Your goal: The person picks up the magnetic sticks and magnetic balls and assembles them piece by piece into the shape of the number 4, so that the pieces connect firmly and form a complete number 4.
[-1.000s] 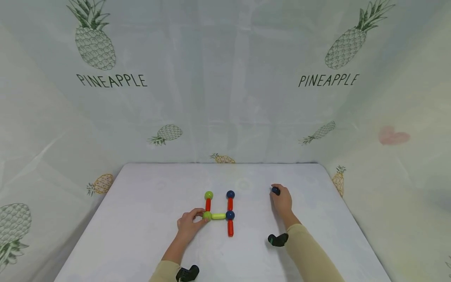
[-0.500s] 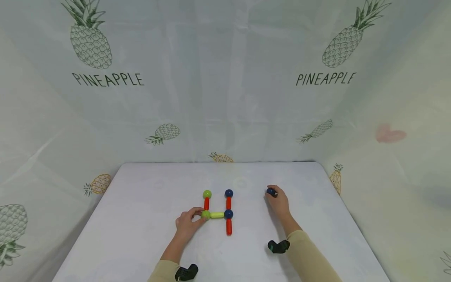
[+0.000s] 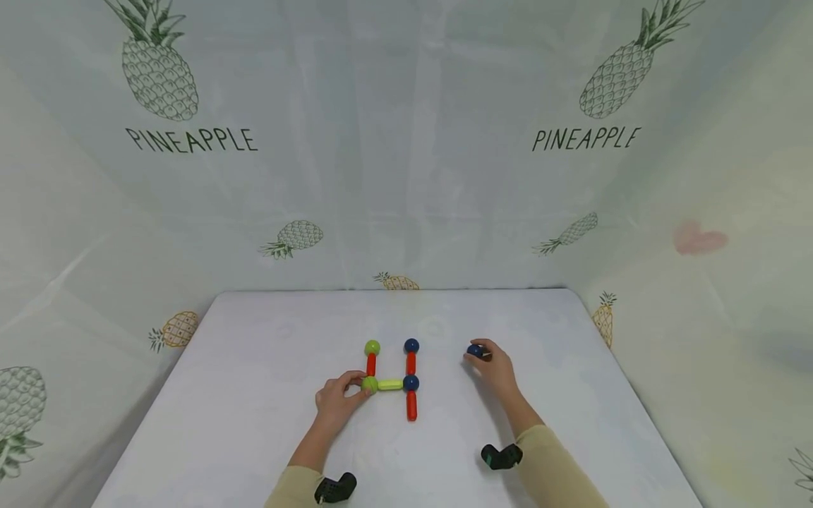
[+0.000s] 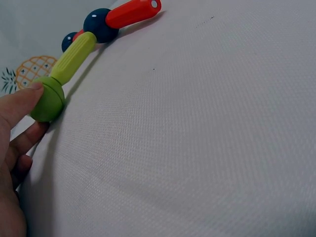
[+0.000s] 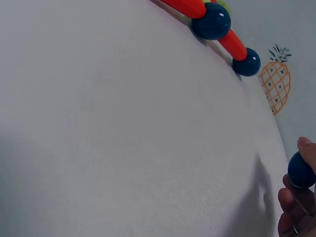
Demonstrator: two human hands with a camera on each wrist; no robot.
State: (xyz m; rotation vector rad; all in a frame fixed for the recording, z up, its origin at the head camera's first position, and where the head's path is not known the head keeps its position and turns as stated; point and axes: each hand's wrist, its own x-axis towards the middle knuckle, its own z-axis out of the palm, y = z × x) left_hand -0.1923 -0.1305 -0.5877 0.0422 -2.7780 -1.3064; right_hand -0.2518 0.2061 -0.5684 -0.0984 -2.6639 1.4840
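My left hand (image 3: 336, 402) pinches a green ball (image 3: 370, 384) at the near left corner of a ball-and-rod figure lying on the table. From that ball a red rod (image 3: 371, 365) runs to a second green ball (image 3: 372, 347). A yellow-green rod (image 4: 74, 58) joins it to a blue ball (image 3: 411, 383) on the right. Red rods extend from this blue ball both ways, the far one ending in another blue ball (image 5: 246, 62), the near red rod (image 3: 411, 406) with a free end. Over the table to the right, my right hand (image 3: 498, 370) holds a loose blue ball (image 3: 475, 350) between thumb and fingers.
The white table (image 3: 254, 339) ends at a pineapple-print cloth (image 3: 356, 176) hanging behind and at the sides. Black wrist devices (image 3: 502, 457) sit at both sleeves.
My right hand has moved left toward the figure with the blue ball and has turned a little. The left hand keeps its hold on the green ball, and the head view has shifted slightly.
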